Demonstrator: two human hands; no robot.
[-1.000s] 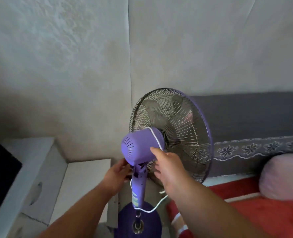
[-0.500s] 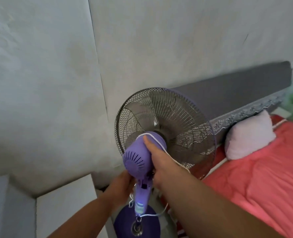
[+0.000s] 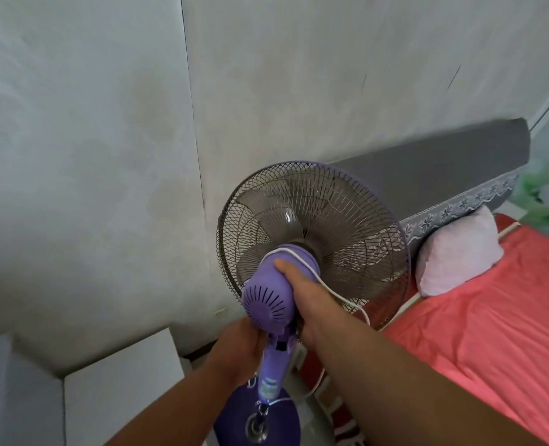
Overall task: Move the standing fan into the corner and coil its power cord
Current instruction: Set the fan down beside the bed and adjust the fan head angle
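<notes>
Cord-winding step; fan (image 3: 311, 239) stood by wall corner.
Right hand (image 3: 308, 297) clasped motor housing (image 3: 268, 299), left hand (image 3: 237, 352) gripped neck; next, wrap slack cord (image 3: 337, 292).

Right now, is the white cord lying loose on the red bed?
No, the white cord is draped over the fan's purple motor housing, where the right hand grips it.

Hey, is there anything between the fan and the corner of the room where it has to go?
Nothing visible stands between the fan and the wall corner. A white box sits low to the left, beside that path. The floor behind the base is hidden, so I cannot tell there.
</notes>
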